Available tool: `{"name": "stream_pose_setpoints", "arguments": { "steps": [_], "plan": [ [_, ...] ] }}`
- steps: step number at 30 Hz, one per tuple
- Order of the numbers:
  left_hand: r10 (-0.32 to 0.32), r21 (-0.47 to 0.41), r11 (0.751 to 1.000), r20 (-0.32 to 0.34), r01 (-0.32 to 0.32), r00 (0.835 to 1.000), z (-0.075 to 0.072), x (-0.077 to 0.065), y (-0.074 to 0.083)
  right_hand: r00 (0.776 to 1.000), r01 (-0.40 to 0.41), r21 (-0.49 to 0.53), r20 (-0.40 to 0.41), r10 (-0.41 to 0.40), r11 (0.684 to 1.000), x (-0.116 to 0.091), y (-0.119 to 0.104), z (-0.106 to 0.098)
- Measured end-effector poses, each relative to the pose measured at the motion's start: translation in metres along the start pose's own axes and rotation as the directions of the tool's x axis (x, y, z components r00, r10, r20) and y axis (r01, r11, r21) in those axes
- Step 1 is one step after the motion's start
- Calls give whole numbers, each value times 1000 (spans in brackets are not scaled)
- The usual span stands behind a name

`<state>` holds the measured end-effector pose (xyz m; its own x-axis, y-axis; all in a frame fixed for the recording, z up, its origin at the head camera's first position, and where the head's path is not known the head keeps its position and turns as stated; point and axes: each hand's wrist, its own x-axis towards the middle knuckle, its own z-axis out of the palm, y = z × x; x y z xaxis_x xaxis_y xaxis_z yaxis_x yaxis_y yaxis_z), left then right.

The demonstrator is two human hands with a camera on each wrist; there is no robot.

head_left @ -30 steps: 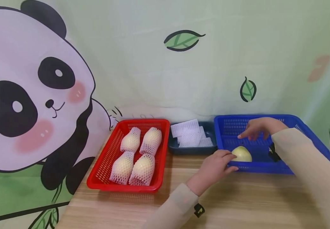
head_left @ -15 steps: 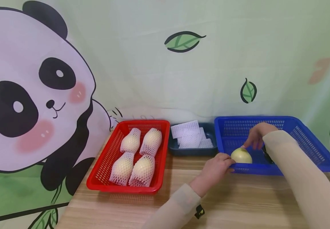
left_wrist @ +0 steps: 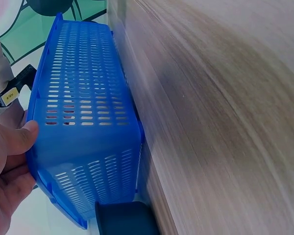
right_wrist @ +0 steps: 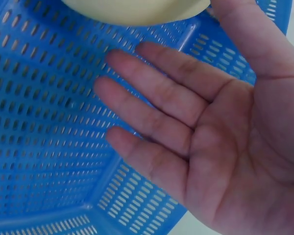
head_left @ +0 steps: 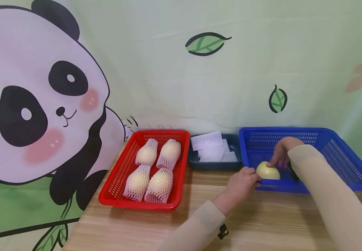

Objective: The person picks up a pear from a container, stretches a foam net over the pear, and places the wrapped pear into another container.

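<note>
A pale yellow-green round fruit (head_left: 268,172) sits in the front left corner of the blue plastic basket (head_left: 282,187). My left hand (head_left: 239,186) grips the basket's rim at that corner; in the left wrist view its thumb (left_wrist: 23,139) lies on the outer side, with fingers partly hidden behind the rim. Inside the basket my right hand (head_left: 283,153) reaches down to the fruit, its thumb at the top of it. The right wrist view shows that hand's four fingers (right_wrist: 157,93) extended and apart below the fruit (right_wrist: 137,12), whose upper part is cut off.
On the left stands a red basket (head_left: 140,205) with several fruits (head_left: 159,181) in white foam nets. A dark teal tray (head_left: 215,166) between the baskets bears loose foam nets (head_left: 212,150). Behind the wooden table (head_left: 130,230) hangs a panda-print cloth (head_left: 155,76).
My right hand has come down from above the basket to the fruit. The left hand's fingers have moved from beside the fruit onto the rim. The head view has shifted slightly.
</note>
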<state>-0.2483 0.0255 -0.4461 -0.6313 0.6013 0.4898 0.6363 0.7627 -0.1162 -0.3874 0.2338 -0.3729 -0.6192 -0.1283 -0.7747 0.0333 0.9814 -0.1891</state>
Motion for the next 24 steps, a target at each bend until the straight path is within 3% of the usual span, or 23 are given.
{"name": "stream_pose_setpoints", "arguments": {
  "steps": [5, 11, 18, 24],
  "plan": [
    [-7, -11, 1000, -11, 7, 1000, -1, 0, -1, 999, 45, 50, 18, -46, 998, 6, -4, -1],
    [-3, -37, 999, 14, 4, 1000, -2, 2, -1, 988, 110, 90, 96, -119, 990, 13, -13, 1],
    [-18, -46, 999, 30, 19, 999, -3, -1, 0, 986, 67, 185, 137, -93, 980, 15, -24, 5],
    [-25, -58, 998, 60, 28, 998, -3, 0, 1, 962, 11, 101, 269, -38, 995, 18, -30, 2]
  ]
}}
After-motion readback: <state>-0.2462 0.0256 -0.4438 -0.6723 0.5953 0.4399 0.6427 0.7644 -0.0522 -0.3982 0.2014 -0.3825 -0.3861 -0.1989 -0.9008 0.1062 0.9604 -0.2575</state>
